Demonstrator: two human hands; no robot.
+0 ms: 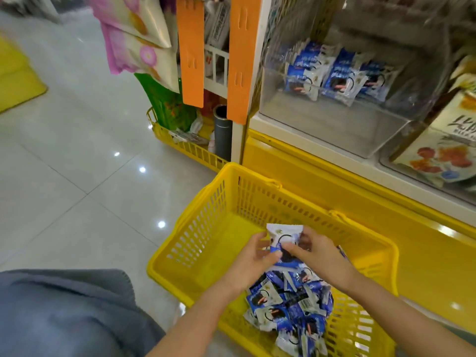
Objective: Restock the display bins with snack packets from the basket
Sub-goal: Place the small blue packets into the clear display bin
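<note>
Glossy pale floor tiles [64,176] run along a shop aisle, and a yellow basket [201,202] sits on them right against the yellow base [322,181] of a shelf unit. Nearest, a grey trouser leg [64,313] fills the lower left corner, and two bare forearms reach out over the basket. The left hand [251,264] and right hand [316,253] meet above it, both pinching one blue-and-white snack packet [282,234]. The left fingers curl round its left edge, and the right thumb and fingers grip its face. The packet hangs above the heap of matching packets [288,305] in the near right part of the basket, under the wrists. The rest of the basket floor is bare.

Further off and higher, the clear display bin [334,130] on the shelf holds a small cluster of the same packets [340,76] at its back, with most of its floor uncovered. I judge the restocking well short of done: some stock is in the bin, a good heap waits below, and this packet is picked up but not yet placed. To the right of that bin, another holds cream packets [443,150] with fruit pictures.
</note>
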